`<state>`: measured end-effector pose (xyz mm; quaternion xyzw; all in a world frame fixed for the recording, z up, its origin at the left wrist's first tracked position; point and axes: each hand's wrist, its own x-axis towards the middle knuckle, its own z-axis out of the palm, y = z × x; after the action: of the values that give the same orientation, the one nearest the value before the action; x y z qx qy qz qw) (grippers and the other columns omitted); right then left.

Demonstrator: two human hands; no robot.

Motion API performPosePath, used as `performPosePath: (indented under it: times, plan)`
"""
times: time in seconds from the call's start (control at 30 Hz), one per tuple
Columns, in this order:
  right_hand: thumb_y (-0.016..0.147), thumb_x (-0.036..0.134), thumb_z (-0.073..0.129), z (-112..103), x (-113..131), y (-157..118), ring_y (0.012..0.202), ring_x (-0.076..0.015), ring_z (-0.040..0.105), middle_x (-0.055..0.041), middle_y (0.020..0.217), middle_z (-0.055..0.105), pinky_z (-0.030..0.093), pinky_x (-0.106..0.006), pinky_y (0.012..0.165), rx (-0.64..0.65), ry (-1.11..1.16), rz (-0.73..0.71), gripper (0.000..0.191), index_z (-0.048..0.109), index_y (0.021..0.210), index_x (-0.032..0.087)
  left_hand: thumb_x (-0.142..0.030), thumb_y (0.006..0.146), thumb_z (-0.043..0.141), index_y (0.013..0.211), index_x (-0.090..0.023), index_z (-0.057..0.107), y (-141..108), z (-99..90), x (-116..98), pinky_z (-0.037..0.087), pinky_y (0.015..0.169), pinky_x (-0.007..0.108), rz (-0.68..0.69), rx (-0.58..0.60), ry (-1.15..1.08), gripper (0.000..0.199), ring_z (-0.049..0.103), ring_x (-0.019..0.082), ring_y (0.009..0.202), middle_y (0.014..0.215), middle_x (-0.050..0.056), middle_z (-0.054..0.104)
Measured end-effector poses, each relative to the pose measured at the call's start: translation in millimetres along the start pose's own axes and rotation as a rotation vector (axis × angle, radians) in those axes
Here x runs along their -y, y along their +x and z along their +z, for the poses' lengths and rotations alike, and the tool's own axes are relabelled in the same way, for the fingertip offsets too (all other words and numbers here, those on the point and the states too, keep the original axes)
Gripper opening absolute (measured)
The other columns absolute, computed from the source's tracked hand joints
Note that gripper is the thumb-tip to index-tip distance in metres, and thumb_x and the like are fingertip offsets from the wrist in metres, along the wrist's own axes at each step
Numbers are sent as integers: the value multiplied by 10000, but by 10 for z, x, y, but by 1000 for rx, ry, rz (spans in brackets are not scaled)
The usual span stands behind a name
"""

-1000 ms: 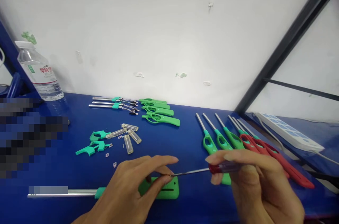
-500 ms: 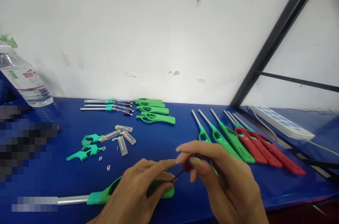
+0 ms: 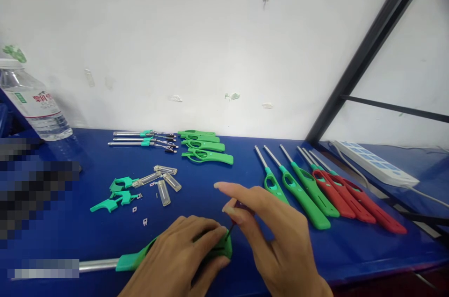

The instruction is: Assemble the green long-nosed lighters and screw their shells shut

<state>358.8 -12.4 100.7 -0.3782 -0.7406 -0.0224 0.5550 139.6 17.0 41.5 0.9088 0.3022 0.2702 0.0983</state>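
A green long-necked gas lighter [image 3: 129, 262] lies flat at the table's front, its metal tube pointing left. My left hand [image 3: 182, 252] wraps over its handle and holds it down, hiding much of the grip. In my right hand [image 3: 280, 236] is a small screwdriver [image 3: 231, 229] with a dark red handle, pinched between thumb and fingers. Its thin shaft slants down to the handle's end, where the tip meets the green plastic. Left of my hands lie teal triggers [image 3: 121, 199], clear fuel tanks [image 3: 163, 193] and tiny metal pieces [image 3: 145, 222].
Metal tubes with wires [image 3: 143, 140] and green handle shells [image 3: 210, 158] lie at the back. Green lighters [image 3: 312, 208] and red lighters [image 3: 358, 210] line the right side. A water bottle [image 3: 38, 105] stands far left; a power strip [image 3: 375, 163] lies right, behind a black metal post [image 3: 351, 72].
My right hand has moved slightly left and the screwdriver stands steeper. My left fingers have shifted on the handle, uncovering more of its end.
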Motion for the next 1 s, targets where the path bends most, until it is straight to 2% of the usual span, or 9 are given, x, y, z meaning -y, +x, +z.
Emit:
performPosePath:
  times: [0.17, 0.33, 0.4, 0.57, 0.73, 0.8, 0.9, 0.97, 1.0]
  plan:
    - [1215, 241, 763, 93, -70, -59, 689, -111, 797, 46, 873, 849, 671, -189, 739, -130, -48, -55, 139, 867, 1301, 276, -290, 1245, 679, 1517, -382, 753, -115, 100, 124, 764, 1058, 422, 74, -7, 137, 297, 895, 244, 1177, 1408, -22, 884]
    - [1215, 97, 595, 151, -83, -85, 1202, -107, 905, 22, 1366, 932, 688, -156, 1050, -39, 204, 49, 483, 791, 1581, 342, -247, 1262, 630, 1492, -368, 756, -132, 109, 226, 757, 955, 390, 67, -43, 162, 289, 887, 226, 1104, 1358, -39, 886]
    - [1207, 85, 622, 179, -90, -82, 1107, -89, 913, 57, 1299, 940, 701, -140, 992, -39, 253, 77, 516, 791, 1592, 385, -238, 1275, 578, 1480, -364, 754, -164, 77, 262, 752, 956, 395, 77, -54, 175, 298, 891, 227, 1112, 1373, -40, 885]
    - [1072, 120, 910, 205, -94, -62, 783, -80, 794, 70, 888, 804, 665, -110, 810, -148, 130, 45, 285, 940, 1256, 336, -314, 1323, 473, 1453, -374, 760, -253, 27, 313, 741, 954, 378, 81, -105, 209, 320, 898, 227, 1146, 1350, -49, 895]
    - [1194, 77, 610, 219, -73, -12, 1163, -96, 884, 29, 1315, 906, 688, -144, 1029, 30, 201, 78, 589, 759, 1657, 408, -374, 1358, 393, 1460, -377, 765, -248, 52, 280, 714, 974, 340, 68, -154, 220, 386, 883, 194, 1092, 1328, -62, 902]
    - [1170, 65, 680, 247, -77, 10, 1074, -88, 886, 49, 1202, 906, 680, -125, 995, 53, 200, 70, 565, 789, 1611, 401, -406, 1368, 345, 1460, -375, 764, -223, 57, 258, 705, 965, 337, 67, -179, 228, 429, 880, 187, 1070, 1302, -68, 905]
    - [1106, 187, 901, 281, -90, 6, 799, -97, 790, 73, 912, 781, 669, -134, 820, -65, 64, 52, 263, 900, 1320, 340, -417, 1376, 281, 1461, -365, 755, -176, 80, 232, 687, 929, 331, 85, -220, 237, 484, 879, 177, 1054, 1276, -76, 909]
    - [1143, 280, 881, 272, -96, -26, 802, -118, 779, 58, 920, 774, 679, -173, 807, -88, 27, 52, 153, 889, 1287, 334, -418, 1378, 230, 1431, -349, 759, -159, 127, 227, 665, 869, 334, 105, -274, 233, 535, 874, 175, 1008, 1244, -77, 915]
    - [1191, 296, 810, 257, -97, -45, 895, -135, 821, 30, 1030, 830, 698, -196, 857, -64, 41, 67, 193, 870, 1367, 346, -416, 1379, 208, 1404, -343, 764, -162, 161, 230, 646, 840, 339, 117, -316, 233, 561, 868, 173, 979, 1223, -82, 919]
